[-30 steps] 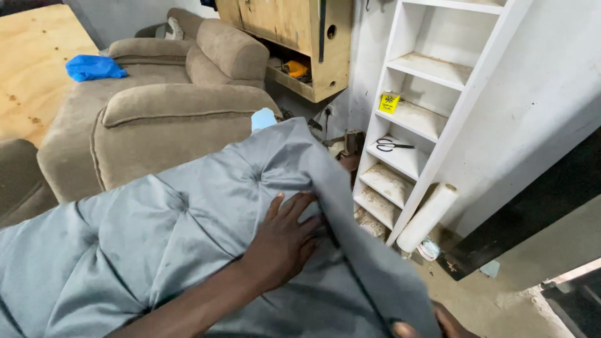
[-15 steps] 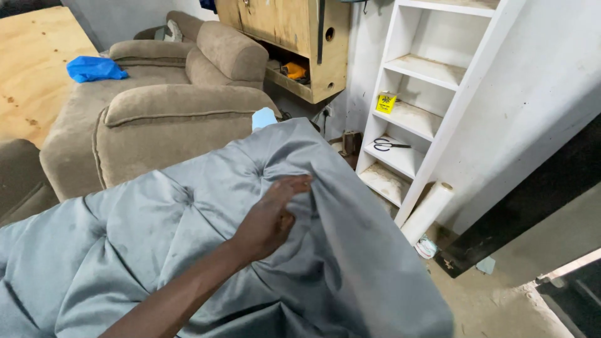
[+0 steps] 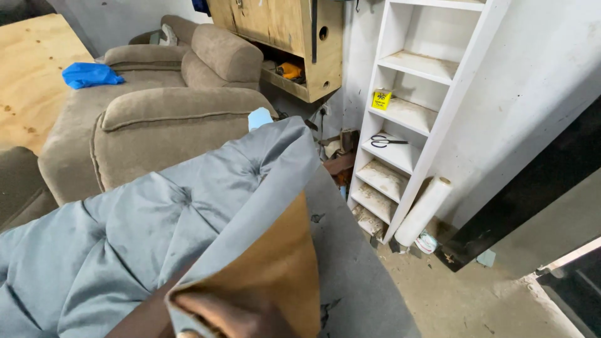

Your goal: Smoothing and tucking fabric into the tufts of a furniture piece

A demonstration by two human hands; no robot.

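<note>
gripping grey fabric [image 3: 188,213], yellow box [image 3: 381,99] shelved

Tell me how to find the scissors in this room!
Look at the tall white shelf unit against the wall on the right. Count down to the third open shelf, just under the one with the small yellow box. The scissors lie flat there alone: black handles, thin blades, the only dark thing on that shelf.
</note>
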